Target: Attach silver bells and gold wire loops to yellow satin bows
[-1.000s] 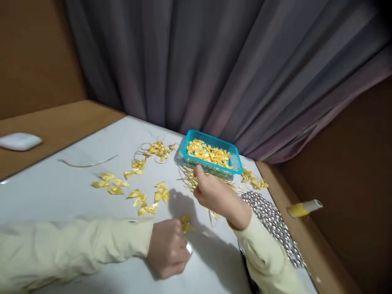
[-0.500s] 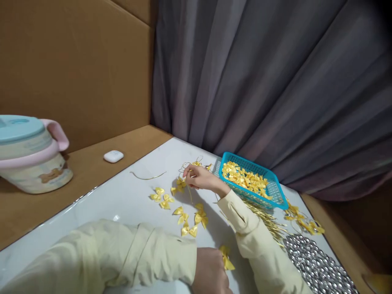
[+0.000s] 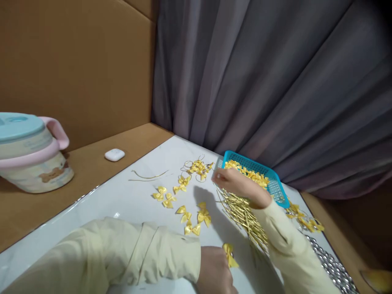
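Yellow bow [image 3: 229, 256] on my feed sits low and right of centre, above the white tabletop [image 3: 131, 208], just past the knuckles of the left hand [image 3: 216, 269]; that hand is curled, its fingertips are hidden from me, and I cannot tell whether they are clamped on the bow. The right hand [image 3: 240, 183] is well apart from the left, raised near the blue basket [image 3: 281, 192] and the end of a pile of gold strips [image 3: 245, 218]; its fingers are bent inward, and I cannot make out whether they pinch anything. I see loose bows [image 3: 192, 228] scattered left of the pile, and beyond them a cluster of bows with wire rings [image 3: 198, 167]. Two more gold strips [image 3: 150, 178] lie by themselves to the left. More bows [image 3: 259, 178] fill part of the basket, with another ringed group [image 3: 306, 219] to its right and silver beads [image 3: 332, 263] below that. Farther out I have a white case [image 3: 114, 154] and a lidded cup [image 3: 29, 163] on the brown surface, with a grey curtain [image 3: 245, 81] behind
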### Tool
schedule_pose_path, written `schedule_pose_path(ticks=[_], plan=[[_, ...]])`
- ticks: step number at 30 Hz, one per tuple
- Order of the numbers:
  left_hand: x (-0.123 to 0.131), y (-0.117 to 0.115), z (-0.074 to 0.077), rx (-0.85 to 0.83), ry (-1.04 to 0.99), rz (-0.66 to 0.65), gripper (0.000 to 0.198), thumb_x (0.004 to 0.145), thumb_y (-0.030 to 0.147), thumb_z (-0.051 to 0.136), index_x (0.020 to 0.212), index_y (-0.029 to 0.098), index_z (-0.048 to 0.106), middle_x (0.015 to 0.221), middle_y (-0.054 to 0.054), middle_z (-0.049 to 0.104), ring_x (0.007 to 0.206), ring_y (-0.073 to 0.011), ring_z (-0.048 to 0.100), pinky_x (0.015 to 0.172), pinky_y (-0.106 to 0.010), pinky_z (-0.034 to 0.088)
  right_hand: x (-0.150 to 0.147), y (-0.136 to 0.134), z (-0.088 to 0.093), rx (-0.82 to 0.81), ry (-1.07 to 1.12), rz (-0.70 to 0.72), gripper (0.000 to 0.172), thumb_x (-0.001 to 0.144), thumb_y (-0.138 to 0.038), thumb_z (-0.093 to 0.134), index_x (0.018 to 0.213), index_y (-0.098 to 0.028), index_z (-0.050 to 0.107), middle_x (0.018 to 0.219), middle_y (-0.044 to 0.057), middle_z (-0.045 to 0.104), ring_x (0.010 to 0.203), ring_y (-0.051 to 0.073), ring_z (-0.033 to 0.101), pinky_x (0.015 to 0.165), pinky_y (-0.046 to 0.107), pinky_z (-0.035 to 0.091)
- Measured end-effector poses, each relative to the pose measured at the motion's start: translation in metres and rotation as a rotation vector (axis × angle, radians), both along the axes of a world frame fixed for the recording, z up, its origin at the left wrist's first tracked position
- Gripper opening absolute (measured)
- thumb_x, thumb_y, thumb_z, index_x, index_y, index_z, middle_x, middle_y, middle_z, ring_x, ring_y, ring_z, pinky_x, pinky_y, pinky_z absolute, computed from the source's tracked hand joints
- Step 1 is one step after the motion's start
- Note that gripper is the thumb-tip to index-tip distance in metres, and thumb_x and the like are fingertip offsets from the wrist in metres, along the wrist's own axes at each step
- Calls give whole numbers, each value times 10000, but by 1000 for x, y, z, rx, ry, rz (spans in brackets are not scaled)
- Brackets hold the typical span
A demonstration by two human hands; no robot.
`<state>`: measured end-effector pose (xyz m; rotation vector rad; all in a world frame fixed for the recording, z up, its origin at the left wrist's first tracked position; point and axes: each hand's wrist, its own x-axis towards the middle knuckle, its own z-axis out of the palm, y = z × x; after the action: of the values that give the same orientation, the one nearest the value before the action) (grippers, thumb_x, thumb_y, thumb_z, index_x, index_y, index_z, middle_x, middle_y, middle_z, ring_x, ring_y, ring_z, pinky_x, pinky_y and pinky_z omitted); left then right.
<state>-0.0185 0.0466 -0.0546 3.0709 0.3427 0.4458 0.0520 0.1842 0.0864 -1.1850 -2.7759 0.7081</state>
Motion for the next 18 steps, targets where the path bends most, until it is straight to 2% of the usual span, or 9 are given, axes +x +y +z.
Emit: schedule_pose_path(ticks=[3, 6, 8, 10, 12, 18], plan=[[-1, -2, 2, 16, -33, 19, 195, 633, 183, 587, 473, 186, 476, 367, 32, 510, 354, -114, 457, 335, -243, 240, 52, -10, -19, 25, -252, -89, 137, 777, -250, 593, 694, -143, 576, 667, 39, 588, 627, 138, 549, 583, 264, 403], [0, -2, 6, 43, -62, 42, 220, 604, 215, 601, 455, 180, 444, 364, 27, 505, 366, -114, 459, 332, -256, 224, 83, -23, -44, 16, -370, -129, 182, 843, -311, 542, 876, -136, 576, 779, 5, 585, 641, 113, 549, 602, 273, 449], [1, -2, 7, 73, -93, 61, 244, 584, 238, 606, 444, 182, 415, 352, 32, 492, 357, -109, 441, 329, -260, 217, 93, -29, -56, 30, -369, -155, 131, 802, -204, 571, 911, -132, 577, 735, 5, 584, 616, 120, 538, 576, 262, 417], [1, -1, 8, 102, -127, 71, 252, 573, 237, 598, 440, 183, 391, 341, 39, 475, 342, -102, 417, 328, -257, 214, 100, -31, -61, 44, -320, -185, 147, 732, -80, 564, 864, -134, 599, 689, 18, 591, 601, 131, 533, 548, 246, 368], [1, 0, 9, 109, -146, 80, 248, 575, 226, 584, 442, 183, 379, 338, 41, 465, 333, -98, 401, 329, -257, 210, 107, -29, -61, 44, -230, -206, 177, 691, -30, 533, 792, -145, 622, 686, 34, 613, 617, 142, 542, 546, 243, 343], [-3, 5, 17, 55, -181, 85, 244, 624, 185, 529, 447, 177, 361, 351, 35, 452, 336, -91, 394, 345, -262, 183, 133, -23, -47, -10, 150, -245, 176, 767, -178, 513, 713, -169, 681, 705, 46, 675, 685, 192, 589, 622, 278, 396]])
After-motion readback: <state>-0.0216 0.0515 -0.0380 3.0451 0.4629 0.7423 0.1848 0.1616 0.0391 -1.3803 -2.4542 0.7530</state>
